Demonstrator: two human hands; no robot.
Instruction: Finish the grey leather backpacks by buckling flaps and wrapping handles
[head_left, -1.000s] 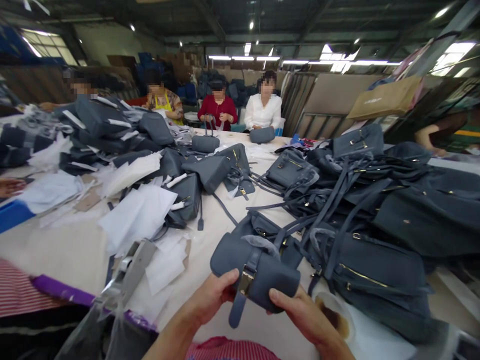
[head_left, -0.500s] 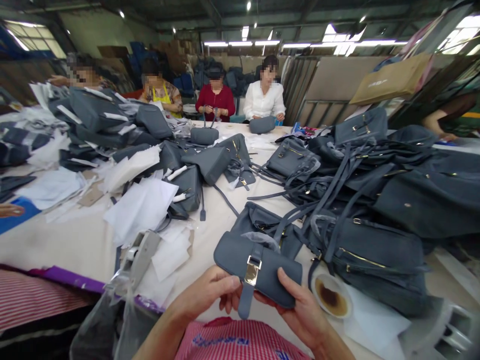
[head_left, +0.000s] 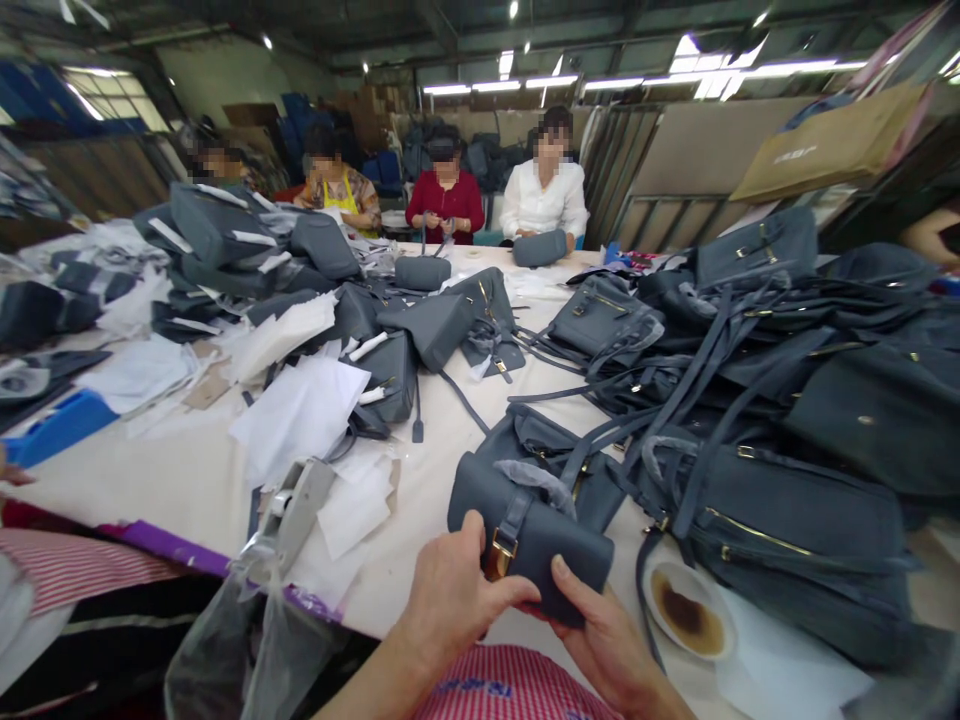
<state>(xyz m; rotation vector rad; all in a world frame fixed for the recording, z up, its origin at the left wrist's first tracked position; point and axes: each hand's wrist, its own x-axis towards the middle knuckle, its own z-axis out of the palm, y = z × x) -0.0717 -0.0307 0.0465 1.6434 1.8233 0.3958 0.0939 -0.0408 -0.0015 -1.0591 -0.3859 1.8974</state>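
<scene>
Both my hands hold a small slate-blue pouch (head_left: 559, 545) with a strap and a gold buckle, just above the near table edge. My left hand (head_left: 454, 595) grips its left side, thumb up beside the buckle, fingers closed over the strap's lower end. My right hand (head_left: 604, 635) is closed round the pouch's lower right edge, thumb on its front. Crumpled grey wrapping lies on top of the pouch, and an open blue bag (head_left: 551, 450) lies right behind it.
A heap of blue handbags and straps (head_left: 765, 400) fills the right of the cream table (head_left: 172, 470). White paper sheets (head_left: 300, 415) and more bags (head_left: 225, 240) cover the left. A stained dish (head_left: 686, 620) sits at my right. Several people sit at the far end. A plastic bag (head_left: 247, 640) hangs at near left.
My left thumb has risen beside the buckle and the left fingers now cover the strap's hanging end. The pouch has tipped slightly and moved closer to the open bag.
</scene>
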